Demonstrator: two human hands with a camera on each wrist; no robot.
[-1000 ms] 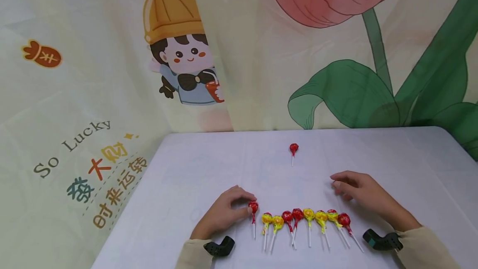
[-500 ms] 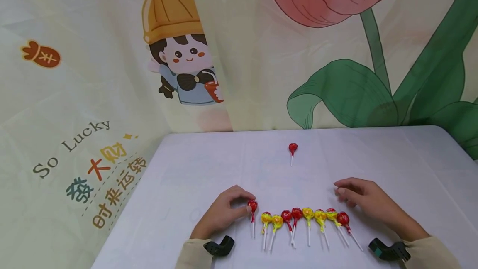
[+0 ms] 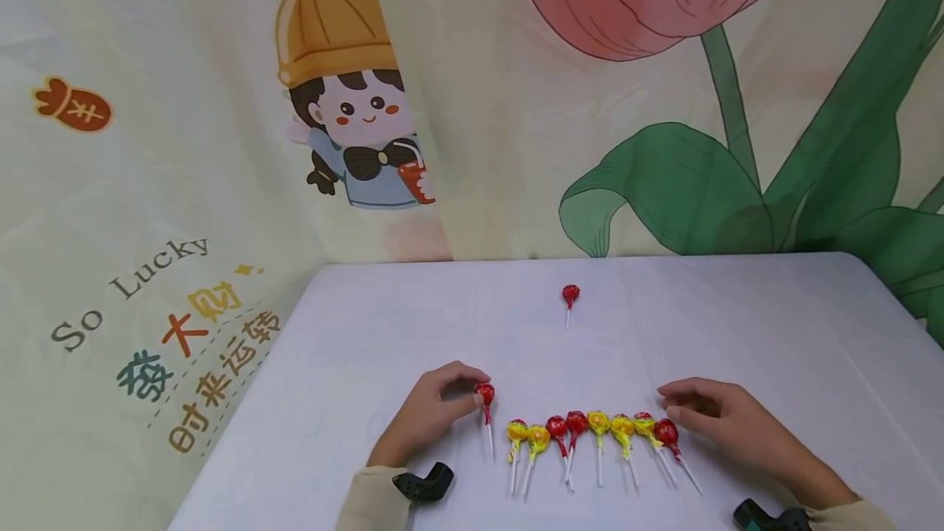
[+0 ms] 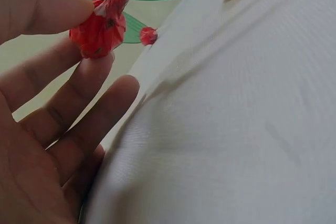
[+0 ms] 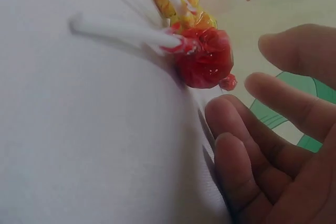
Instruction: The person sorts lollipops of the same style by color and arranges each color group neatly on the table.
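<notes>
Head cam: above and behind the lollipop row [image 3: 598,423], facing forward and down, farthest off. Wrist cams: low, close, at the row's left and right ends, rolled, facing forward. All catch the lone red lollipop [image 3: 571,293] beyond the row.

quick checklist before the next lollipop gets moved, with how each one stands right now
1. Left hand has a grip: ok, it pinches the held red lollipop by its wrapped head.
2. Held lollipop's stick off the table: cannot tell.
3. Right hand free: ok, it holds nothing.
4. Row of lollipops grouped by colour: not ok, red and yellow are mixed.
5. All unheld lollipops in the row: not ok, a lone red lollipop lies farther back.
</notes>
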